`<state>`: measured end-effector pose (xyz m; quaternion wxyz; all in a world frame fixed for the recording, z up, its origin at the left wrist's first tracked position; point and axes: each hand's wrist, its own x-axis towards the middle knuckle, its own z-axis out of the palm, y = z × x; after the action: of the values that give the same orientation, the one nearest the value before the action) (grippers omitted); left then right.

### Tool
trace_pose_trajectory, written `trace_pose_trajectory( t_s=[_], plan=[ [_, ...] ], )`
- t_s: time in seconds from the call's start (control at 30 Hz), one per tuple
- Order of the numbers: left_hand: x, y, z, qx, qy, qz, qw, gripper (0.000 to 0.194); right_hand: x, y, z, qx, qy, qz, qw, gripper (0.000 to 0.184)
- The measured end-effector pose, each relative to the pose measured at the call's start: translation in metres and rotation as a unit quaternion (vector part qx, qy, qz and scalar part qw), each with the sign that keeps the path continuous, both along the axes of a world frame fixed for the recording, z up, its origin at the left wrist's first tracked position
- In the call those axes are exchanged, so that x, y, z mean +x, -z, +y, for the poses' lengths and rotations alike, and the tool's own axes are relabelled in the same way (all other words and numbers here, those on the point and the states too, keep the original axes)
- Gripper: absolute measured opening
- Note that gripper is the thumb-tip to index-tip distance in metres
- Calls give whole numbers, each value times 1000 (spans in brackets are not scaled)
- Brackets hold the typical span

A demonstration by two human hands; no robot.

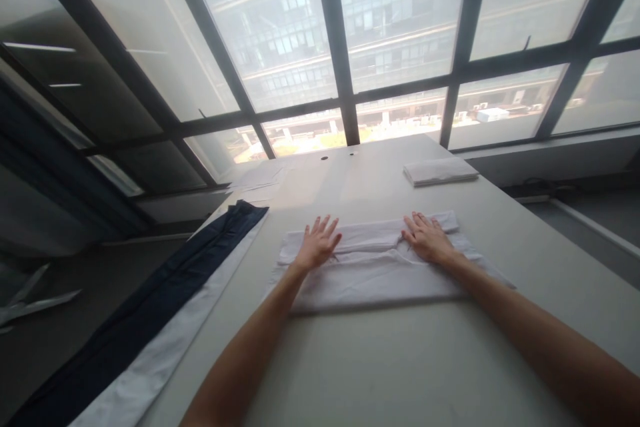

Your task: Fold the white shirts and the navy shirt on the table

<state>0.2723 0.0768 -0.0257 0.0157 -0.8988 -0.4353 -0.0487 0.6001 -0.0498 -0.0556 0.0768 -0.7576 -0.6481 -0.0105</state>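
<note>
A white garment or cloth (370,283), partly folded, lies across the middle of the table; its exact kind I cannot make out. Its far part is turned over into a band with a crease running along it. My left hand (318,243) rests flat on the left part of this band, fingers spread. On the right part lies my right hand (426,236), palm down with its fingers apart. Both palms press on the fabric and hide small areas of it.
The white table (340,360) reaches toward large windows (400,13). A folded white cloth (440,171) sits at the far right. Along the left edge lie dark blue fabric (165,300) and white fabric (165,347). Paper sheets (257,177) lie at the far left.
</note>
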Motion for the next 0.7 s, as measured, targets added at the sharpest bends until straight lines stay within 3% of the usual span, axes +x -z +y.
trace_pose_trajectory(
  t_s=[0.1, 0.23, 0.53, 0.7],
  plan=[
    [17, 8, -14, -49, 57, 11, 997, 64, 0, 2, 0, 7, -3, -9, 1000, 59],
    [9, 12, -10, -84, 50, 17, 995, 65, 2, 4, 1, 12, -3, -13, 1000, 59],
    [-59, 1, 30, -86, -129, 48, 987, 66, 2, 3, 1, 9, -3, -2, 1000, 59],
    [-64, -3, 28, -72, -192, 51, 977, 69, 2, 2, 2, 2, -5, 2, 1000, 60]
  ],
)
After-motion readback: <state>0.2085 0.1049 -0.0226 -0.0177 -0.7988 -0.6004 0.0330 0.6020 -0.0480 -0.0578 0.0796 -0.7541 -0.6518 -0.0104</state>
